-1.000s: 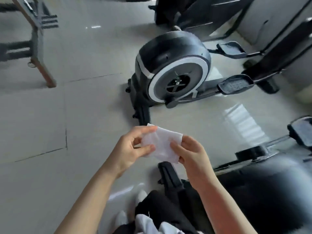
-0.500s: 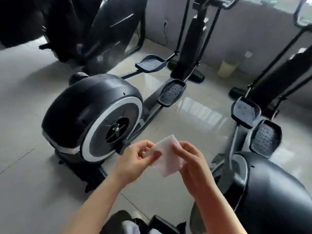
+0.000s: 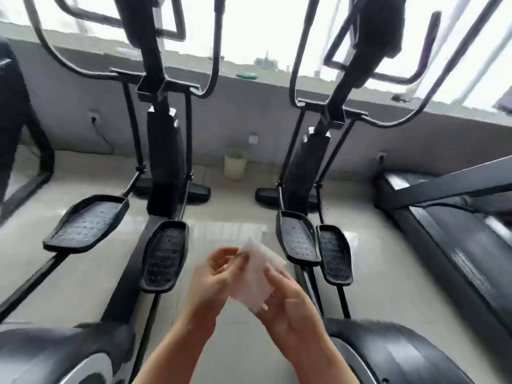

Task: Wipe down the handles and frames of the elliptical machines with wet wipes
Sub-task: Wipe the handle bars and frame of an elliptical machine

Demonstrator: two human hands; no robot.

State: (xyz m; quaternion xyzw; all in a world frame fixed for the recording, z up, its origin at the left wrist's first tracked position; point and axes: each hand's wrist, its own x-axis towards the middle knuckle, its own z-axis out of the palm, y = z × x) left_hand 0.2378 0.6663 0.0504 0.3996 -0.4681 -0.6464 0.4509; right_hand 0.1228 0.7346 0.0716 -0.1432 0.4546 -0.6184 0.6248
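Note:
A white wet wipe is held between both hands in front of me, low in the middle of the view. My left hand pinches its left edge and my right hand grips its right side from below. Two black elliptical machines stand side by side ahead. The left elliptical has its pedals just left of my hands. The right elliptical has its pedals just right of them. Their curved handles rise toward the windows. Neither hand touches a machine.
A pale bin stands by the grey wall between the two machines. A treadmill lies at the right. Another black machine frame is at the far left. Glossy tiled floor runs between the ellipticals.
The view has swung up from the floor and flywheel housings to face the two ellipticals head on. Both hands still hold the wipe, now spread a little wider.

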